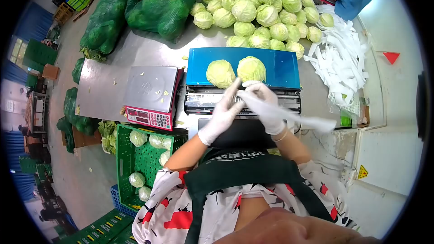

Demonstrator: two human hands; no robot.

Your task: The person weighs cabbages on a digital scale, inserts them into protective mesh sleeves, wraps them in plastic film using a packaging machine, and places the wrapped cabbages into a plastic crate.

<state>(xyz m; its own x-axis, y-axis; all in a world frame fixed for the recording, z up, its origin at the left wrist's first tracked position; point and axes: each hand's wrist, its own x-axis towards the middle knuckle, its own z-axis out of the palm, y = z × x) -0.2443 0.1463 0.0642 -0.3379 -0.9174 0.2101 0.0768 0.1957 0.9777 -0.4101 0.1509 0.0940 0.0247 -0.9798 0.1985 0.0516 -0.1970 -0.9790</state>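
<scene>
My left hand (221, 115), in a white glove, pinches near the end of a white strip (289, 114). My right hand (266, 101), gloved too, has its fingers curled on the same strip, whose loose end trails off to the right, blurred. Just beyond my fingertips, two pale green cabbages, a left one (220, 73) and a right one (251, 69), sit side by side on a blue tray surface (280, 70). Under my hands runs the black and silver front of a machine (199, 100). What lies between my fingertips is partly hidden.
A large cabbage heap (266, 11) lies at the back, beside green mesh sacks (167, 13). More white strips (337, 54) are piled at right. A red scale (151, 92) stands left, above a green crate (124, 162) holding wrapped cabbages.
</scene>
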